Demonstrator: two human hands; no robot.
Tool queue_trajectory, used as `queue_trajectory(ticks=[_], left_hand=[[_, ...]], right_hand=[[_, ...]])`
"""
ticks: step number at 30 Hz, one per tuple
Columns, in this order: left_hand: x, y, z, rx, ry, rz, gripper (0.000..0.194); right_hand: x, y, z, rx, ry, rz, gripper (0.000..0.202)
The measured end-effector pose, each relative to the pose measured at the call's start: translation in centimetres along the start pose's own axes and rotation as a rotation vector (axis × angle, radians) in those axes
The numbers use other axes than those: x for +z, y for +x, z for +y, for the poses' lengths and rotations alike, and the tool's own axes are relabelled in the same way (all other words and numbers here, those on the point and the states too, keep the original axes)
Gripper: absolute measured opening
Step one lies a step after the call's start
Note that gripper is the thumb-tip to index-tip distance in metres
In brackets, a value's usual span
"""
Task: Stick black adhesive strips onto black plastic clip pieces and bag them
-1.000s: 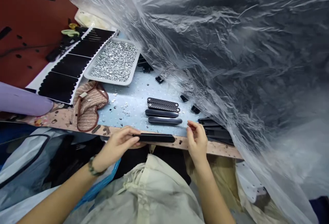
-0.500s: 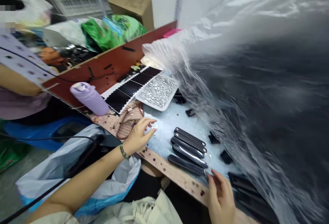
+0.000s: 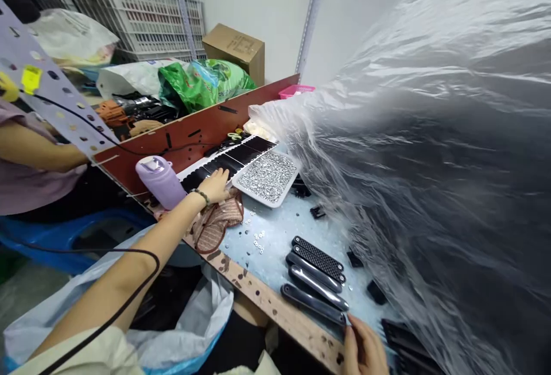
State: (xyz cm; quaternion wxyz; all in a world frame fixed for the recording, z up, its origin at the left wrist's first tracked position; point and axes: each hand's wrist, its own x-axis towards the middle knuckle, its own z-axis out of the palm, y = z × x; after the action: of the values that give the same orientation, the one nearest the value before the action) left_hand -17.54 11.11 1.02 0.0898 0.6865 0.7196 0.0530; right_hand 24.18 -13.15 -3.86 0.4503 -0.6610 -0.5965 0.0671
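Observation:
My left hand reaches over the near end of a strip of shiny black panels with white scalloped edges. Its fingers are stretched forward, and whether they touch the strip I cannot tell. At the lower right, the fingertips of my right hand close about the end of the nearest black handle. Beside that piece lie two more smooth black handles and a pair of textured black bars. A white tray full of small silvery metal parts stands right of my left hand.
A purple bottle and a striped brown cloth lie near my left forearm. Loose small nuts dot the blue tabletop. Clear plastic sheeting covers dark contents at right. A red-brown board edges the table; another person's arm is beyond.
My left hand has moved forward and left, from above the loose nuts to the black strip. My right hand stays by the end of the handle. The camera view has shifted.

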Motion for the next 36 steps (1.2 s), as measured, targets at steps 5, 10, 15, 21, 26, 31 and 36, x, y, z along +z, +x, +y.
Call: queue_trajectory(ticks=[5, 10, 15, 21, 26, 31, 36], left_hand=[[-1.9, -1.5, -0.7, -0.080, 0.037, 0.088, 0.041], [-4.6, -2.8, -1.1, -0.188, 0.046, 0.204, 0.042], [-6.6, -4.0, -0.8, -0.187, 0.012, 0.250, 0.044], [-5.7, -13.8, 2.8, 0.064, 0.087, 0.465, 0.047], [-1.5, -25.7, 4.7, 0.755, -0.073, 0.477, 0.047], [-0.5, -27.5, 2.3, 0.342, -0.516, 0.392, 0.049], [-1.4, -23.7, 4.0, -0.021, -1.296, -0.110, 0.061]], right_hand=[[-0.3, -0.6, -1.8, 0.036, 0.059, 0.116, 0.019], [1.5, 0.1, -7.5, -0.034, 0.296, -0.102, 0.006], [4.0, 2.5, -11.9, 0.005, 0.480, -0.491, 0.020], [8.7, 5.1, -16.2, 0.433, 1.018, -0.853, 0.077], [11.2, 5.8, -20.2, 0.478, 1.166, -0.717, 0.090], [8.3, 2.3, -19.4, 0.147, 0.914, -0.659, 0.052], [2.8, -2.9, -14.3, 0.226, 0.906, -0.837, 0.041]])
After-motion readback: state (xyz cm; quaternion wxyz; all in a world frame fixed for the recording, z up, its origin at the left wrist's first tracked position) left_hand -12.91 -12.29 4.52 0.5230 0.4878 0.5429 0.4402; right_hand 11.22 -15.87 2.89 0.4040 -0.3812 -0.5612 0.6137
